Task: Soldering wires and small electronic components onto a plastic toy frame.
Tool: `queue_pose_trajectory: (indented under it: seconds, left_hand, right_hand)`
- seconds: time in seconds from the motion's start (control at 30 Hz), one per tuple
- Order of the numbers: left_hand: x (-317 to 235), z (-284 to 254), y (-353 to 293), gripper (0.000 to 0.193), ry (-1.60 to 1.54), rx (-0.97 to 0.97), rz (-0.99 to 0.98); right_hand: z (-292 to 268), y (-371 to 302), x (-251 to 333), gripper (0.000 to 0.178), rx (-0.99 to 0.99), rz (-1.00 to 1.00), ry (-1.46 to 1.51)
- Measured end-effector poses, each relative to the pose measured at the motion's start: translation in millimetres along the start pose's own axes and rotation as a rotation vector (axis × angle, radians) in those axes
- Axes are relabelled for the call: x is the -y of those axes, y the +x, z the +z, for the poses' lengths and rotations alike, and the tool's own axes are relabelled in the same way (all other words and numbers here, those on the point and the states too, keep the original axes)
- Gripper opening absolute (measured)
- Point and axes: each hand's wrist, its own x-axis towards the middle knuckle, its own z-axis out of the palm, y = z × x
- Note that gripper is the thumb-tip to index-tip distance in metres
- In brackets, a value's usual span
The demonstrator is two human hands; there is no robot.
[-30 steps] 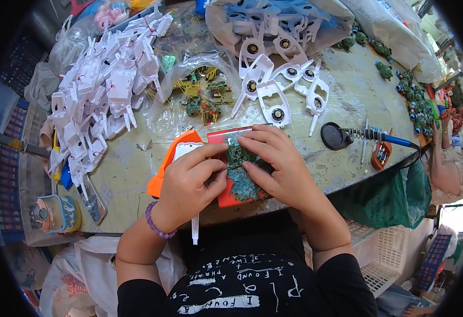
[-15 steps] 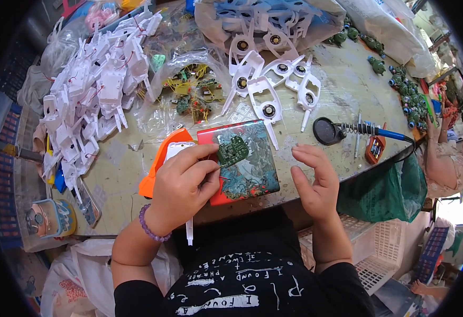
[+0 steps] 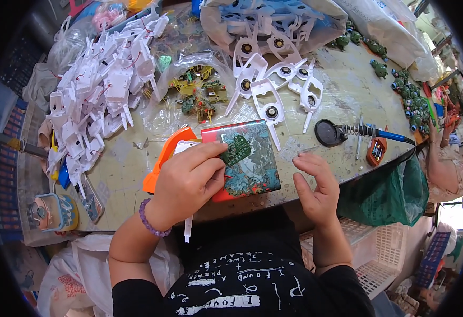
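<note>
My left hand has its fingers bent together at the left edge of a small green circuit board, with the fingertips on that edge. Beneath the board is a flat box with a colourful printed top and red side. Under the same hand lies a white plastic housing, mostly hidden; its narrow handle sticks out toward me. An orange piece sits just left of it. To the right of the box, my right hand is held empty, thumb and fingers apart.
White housings are heaped at left, beside a bag of wired circuit boards. White frames with round black speakers lie beyond the box. A soldering iron rests in its stand at right. Another person's arm shows at far right.
The view has shifted slightly. My left fingers have closed in a little at the board's edge. My right hand stays open in nearly the same place.
</note>
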Motion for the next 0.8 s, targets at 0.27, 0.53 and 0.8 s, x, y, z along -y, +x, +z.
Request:
queue_pose_trajectory:
  seconds: [0.27,0.53,0.8]
  left_hand:
    - [-5,4,-1,0.013,0.007,0.001,-0.016]
    - [-8,1,0,0.014,0.014,0.008,-0.047]
    - [-7,2,-5,0.014,0.033,0.024,-0.057]
  right_hand:
    - [-8,-1,0,0.025,-0.015,-0.027,-0.013]
    - [-56,-2,-63,0.018,-0.850,0.288,0.389]
    - [-111,44,-96,0.025,-0.839,0.516,0.341]
